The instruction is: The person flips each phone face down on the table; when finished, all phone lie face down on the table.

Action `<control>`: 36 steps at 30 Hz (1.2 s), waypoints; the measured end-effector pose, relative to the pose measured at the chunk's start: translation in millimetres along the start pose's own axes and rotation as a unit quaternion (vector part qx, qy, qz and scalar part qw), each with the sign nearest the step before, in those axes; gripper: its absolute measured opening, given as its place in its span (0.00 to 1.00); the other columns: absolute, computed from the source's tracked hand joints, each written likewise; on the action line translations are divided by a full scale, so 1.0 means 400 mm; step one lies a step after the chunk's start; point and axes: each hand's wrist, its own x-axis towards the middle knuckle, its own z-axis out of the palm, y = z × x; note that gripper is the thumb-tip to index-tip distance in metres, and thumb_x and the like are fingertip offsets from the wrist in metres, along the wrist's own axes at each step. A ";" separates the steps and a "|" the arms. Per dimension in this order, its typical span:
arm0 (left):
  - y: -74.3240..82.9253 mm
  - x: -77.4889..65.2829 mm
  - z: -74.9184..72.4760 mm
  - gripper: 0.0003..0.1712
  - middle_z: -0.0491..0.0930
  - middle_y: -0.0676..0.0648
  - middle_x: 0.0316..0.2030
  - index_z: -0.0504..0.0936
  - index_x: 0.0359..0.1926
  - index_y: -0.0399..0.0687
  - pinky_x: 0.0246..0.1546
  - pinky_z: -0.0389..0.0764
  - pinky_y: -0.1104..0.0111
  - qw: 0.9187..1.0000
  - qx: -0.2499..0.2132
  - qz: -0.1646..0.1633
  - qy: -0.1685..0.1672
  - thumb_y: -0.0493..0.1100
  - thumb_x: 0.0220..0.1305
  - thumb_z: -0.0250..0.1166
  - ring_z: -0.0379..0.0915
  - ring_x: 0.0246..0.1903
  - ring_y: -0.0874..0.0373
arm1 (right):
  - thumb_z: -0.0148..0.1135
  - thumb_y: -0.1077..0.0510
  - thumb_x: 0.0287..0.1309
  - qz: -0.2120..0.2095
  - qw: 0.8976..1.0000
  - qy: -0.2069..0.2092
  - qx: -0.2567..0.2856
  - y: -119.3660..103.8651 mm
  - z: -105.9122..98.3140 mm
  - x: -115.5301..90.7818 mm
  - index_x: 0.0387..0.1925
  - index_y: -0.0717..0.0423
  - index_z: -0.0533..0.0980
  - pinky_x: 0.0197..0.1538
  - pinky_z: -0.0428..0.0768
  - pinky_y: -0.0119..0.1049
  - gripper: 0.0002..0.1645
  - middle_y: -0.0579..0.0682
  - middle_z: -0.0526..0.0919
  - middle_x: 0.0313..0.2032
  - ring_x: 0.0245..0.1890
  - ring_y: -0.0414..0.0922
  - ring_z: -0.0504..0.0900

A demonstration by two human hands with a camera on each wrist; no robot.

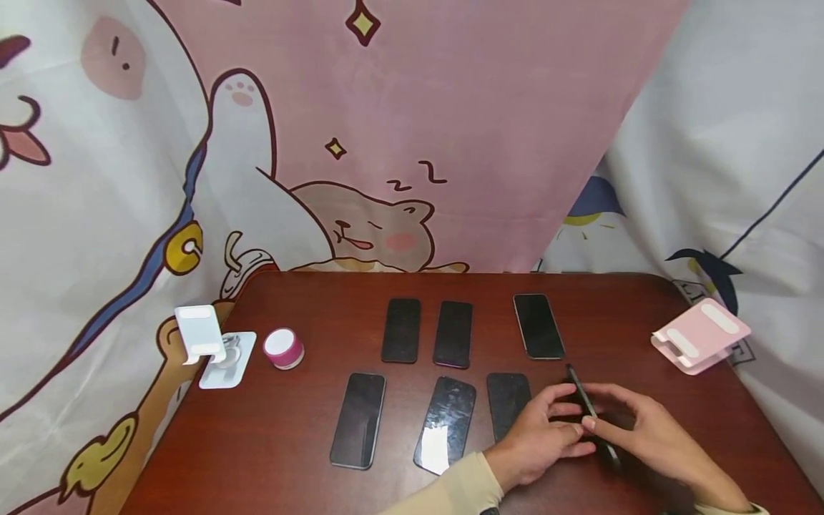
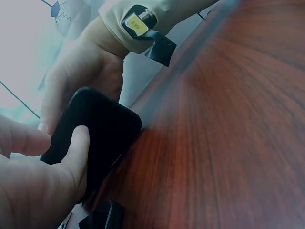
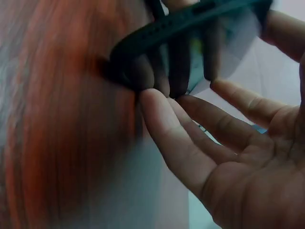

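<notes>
A dark smartphone (image 1: 581, 392) is held on edge above the table between the two hands, seen nearly side-on in the head view. My left hand (image 1: 537, 433) grips it from the left; in the left wrist view the thumb (image 2: 78, 143) lies against its black face (image 2: 107, 126). From the right, my right hand (image 1: 650, 429) holds the same phone with thumb and fingers curled toward it. The right wrist view shows the phone's slim edge (image 3: 157, 31) with small holes, and the fingertips (image 3: 157, 102) at its glossy surface. Part of the grip is hidden.
Several other phones lie flat: three in the back row, including a silver-edged one (image 1: 539, 326), and three in front, including a reflective one (image 1: 445, 424). A white stand (image 1: 199, 332) and pink round jar (image 1: 283, 348) are left, a pink stand (image 1: 702, 332) right.
</notes>
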 end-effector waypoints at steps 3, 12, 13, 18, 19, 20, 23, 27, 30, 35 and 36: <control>0.000 0.001 -0.004 0.38 0.71 0.38 0.61 0.75 0.68 0.54 0.52 0.88 0.49 1.000 0.020 -0.007 -0.007 0.17 0.63 0.57 0.80 0.50 0.48 | 0.72 0.50 0.68 -0.011 1.000 0.012 -0.013 -0.010 0.004 0.002 0.66 0.58 0.76 0.41 0.84 0.29 0.31 0.61 0.85 0.59 0.46 0.29 0.85; -0.006 0.007 -0.008 0.36 0.70 0.39 0.64 0.76 0.68 0.52 0.53 0.86 0.42 0.998 0.066 -0.017 0.011 0.20 0.63 0.60 0.80 0.54 0.43 | 0.72 0.56 0.67 -0.021 0.998 0.038 -0.043 -0.025 0.000 0.001 0.63 0.63 0.78 0.38 0.86 0.29 0.27 0.62 0.88 0.55 0.42 0.29 0.86; -0.007 0.007 -0.007 0.36 0.71 0.39 0.64 0.75 0.69 0.50 0.53 0.86 0.42 0.998 0.065 -0.018 0.015 0.21 0.63 0.61 0.80 0.53 0.43 | 0.72 0.56 0.67 -0.020 0.998 0.042 -0.049 -0.027 -0.002 0.000 0.63 0.64 0.79 0.38 0.86 0.29 0.27 0.62 0.88 0.54 0.41 0.28 0.86; -0.005 0.014 0.002 0.32 0.77 0.40 0.56 0.72 0.68 0.42 0.50 0.88 0.45 0.996 0.048 -0.022 0.069 0.23 0.63 0.63 0.83 0.50 0.44 | 0.73 0.59 0.66 -0.004 0.995 0.069 -0.066 -0.042 -0.018 -0.015 0.63 0.63 0.79 0.35 0.86 0.28 0.27 0.61 0.90 0.51 0.39 0.28 0.86; -0.004 0.015 0.005 0.31 0.78 0.40 0.54 0.73 0.66 0.41 0.50 0.89 0.45 0.995 0.045 -0.021 0.081 0.24 0.63 0.64 0.84 0.49 0.44 | 0.73 0.59 0.65 -0.003 0.995 0.076 -0.069 -0.047 -0.021 -0.017 0.63 0.62 0.79 0.35 0.85 0.28 0.26 0.61 0.90 0.51 0.39 0.29 0.87; -0.003 0.016 0.009 0.29 0.78 0.40 0.51 0.73 0.64 0.41 0.49 0.89 0.45 0.995 0.042 -0.020 0.094 0.24 0.63 0.65 0.84 0.48 0.44 | 0.73 0.59 0.65 -0.003 0.994 0.083 -0.070 -0.052 -0.024 -0.020 0.63 0.61 0.80 0.35 0.85 0.28 0.26 0.61 0.90 0.50 0.38 0.30 0.88; -0.001 0.018 0.015 0.23 0.78 0.40 0.47 0.75 0.60 0.40 0.48 0.88 0.42 0.993 0.037 -0.017 0.110 0.27 0.66 0.67 0.85 0.46 0.45 | 0.73 0.59 0.66 -0.009 0.992 0.101 -0.074 -0.071 -0.028 -0.027 0.62 0.58 0.80 0.34 0.84 0.26 0.25 0.60 0.91 0.50 0.38 0.34 0.89; 0.000 0.018 0.019 0.15 0.81 0.41 0.44 0.76 0.54 0.43 0.48 0.86 0.37 0.995 0.024 -0.009 0.098 0.32 0.71 0.67 0.86 0.46 0.44 | 0.73 0.60 0.65 -0.013 0.992 0.108 -0.064 -0.096 -0.027 -0.037 0.63 0.57 0.80 0.34 0.84 0.25 0.25 0.59 0.90 0.50 0.38 0.32 0.89; 0.002 0.017 0.020 0.11 0.84 0.43 0.41 0.76 0.51 0.45 0.46 0.84 0.35 0.996 0.020 -0.001 0.087 0.33 0.72 0.66 0.87 0.46 0.43 | 0.72 0.60 0.66 -0.006 0.993 0.107 -0.057 -0.111 -0.025 -0.044 0.64 0.58 0.79 0.34 0.85 0.26 0.26 0.60 0.90 0.50 0.38 0.28 0.87; 0.005 0.012 0.022 0.10 0.84 0.44 0.39 0.77 0.49 0.46 0.45 0.84 0.33 0.996 0.023 0.005 0.090 0.32 0.72 0.66 0.87 0.44 0.43 | 0.72 0.58 0.67 0.002 0.992 0.115 -0.051 -0.116 -0.023 -0.049 0.64 0.57 0.79 0.33 0.85 0.28 0.26 0.60 0.90 0.50 0.38 0.27 0.87; 0.006 0.011 0.023 0.10 0.83 0.43 0.39 0.77 0.49 0.46 0.45 0.83 0.32 0.995 0.023 0.005 0.094 0.32 0.72 0.66 0.87 0.44 0.44 | 0.73 0.58 0.67 -0.001 0.992 0.117 -0.050 -0.113 -0.022 -0.048 0.63 0.57 0.79 0.33 0.85 0.28 0.26 0.59 0.91 0.49 0.37 0.27 0.86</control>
